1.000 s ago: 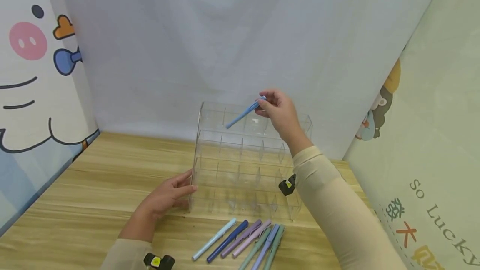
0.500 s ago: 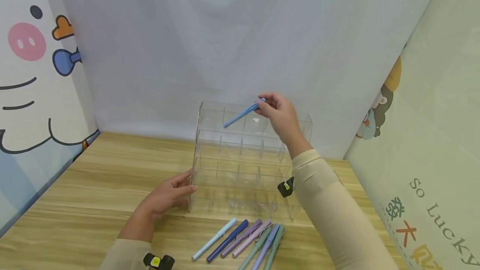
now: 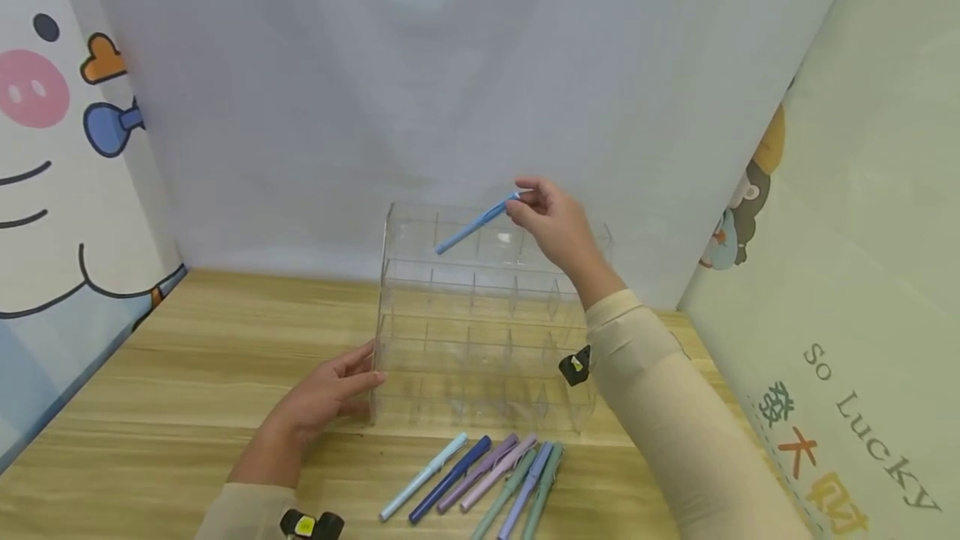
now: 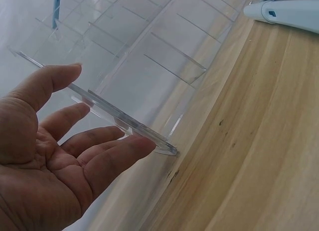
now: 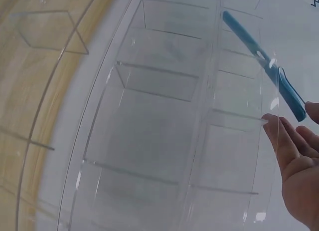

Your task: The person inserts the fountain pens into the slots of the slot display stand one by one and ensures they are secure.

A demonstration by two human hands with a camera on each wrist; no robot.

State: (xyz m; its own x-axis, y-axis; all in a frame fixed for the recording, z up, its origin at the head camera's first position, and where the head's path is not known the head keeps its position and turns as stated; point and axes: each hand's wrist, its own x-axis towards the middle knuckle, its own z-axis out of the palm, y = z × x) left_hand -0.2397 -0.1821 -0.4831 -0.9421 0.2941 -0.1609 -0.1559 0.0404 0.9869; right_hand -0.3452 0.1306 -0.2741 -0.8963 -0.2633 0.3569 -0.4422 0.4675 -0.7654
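My right hand (image 3: 553,223) pinches a light blue pen (image 3: 474,225) near its cap end, between thumb and fingers. The pen slants down to the left over the top tier of a clear, tiered, compartmented pen rack (image 3: 386,273). Seen from the right wrist, the blue pen (image 5: 249,39) shows through the transparent plastic. My left hand (image 3: 326,394) holds the lower left side of the rack. In the left wrist view its thumb (image 4: 52,81) lies across the panel's edge and the fingertips touch the outer side.
Several capped pens lie side by side before the rack: pale blue (image 3: 423,477), dark blue (image 3: 450,480), purple (image 3: 477,473), pink (image 3: 498,473), periwinkle (image 3: 525,490) and green ones (image 3: 543,490). Behind the wooden table (image 3: 225,357) hangs a pale curtain (image 3: 300,107).
The right hand keeps hold of the blue pen, whose free end has shifted slightly left. The left hand stays at the rack's side. The head view has turned a little.
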